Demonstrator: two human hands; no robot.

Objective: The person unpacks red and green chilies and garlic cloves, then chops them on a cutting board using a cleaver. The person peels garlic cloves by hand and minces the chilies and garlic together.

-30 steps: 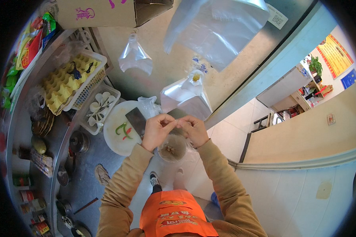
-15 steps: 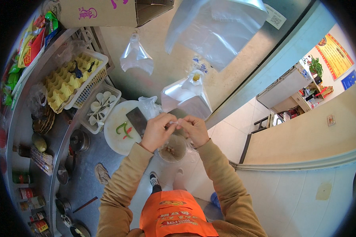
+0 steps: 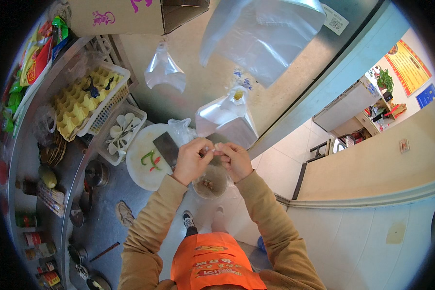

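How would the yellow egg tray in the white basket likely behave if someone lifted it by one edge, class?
The yellow egg tray looks like thin moulded material, so it would probably be light and flex somewhat. It appears mostly empty, so little would spill. It sits tilted in the white basket, so it might slide.

small pale garlic clove [image 3: 216, 147] pinched above round bowl [image 3: 210, 182]

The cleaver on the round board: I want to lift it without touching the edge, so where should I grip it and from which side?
Only the cleaver's broad dark blade shows, lying flat on the white board beside the left hand; its handle is hidden. Probably pinch the blade across its flat faces from above, by the blunt spine once you can tell it.
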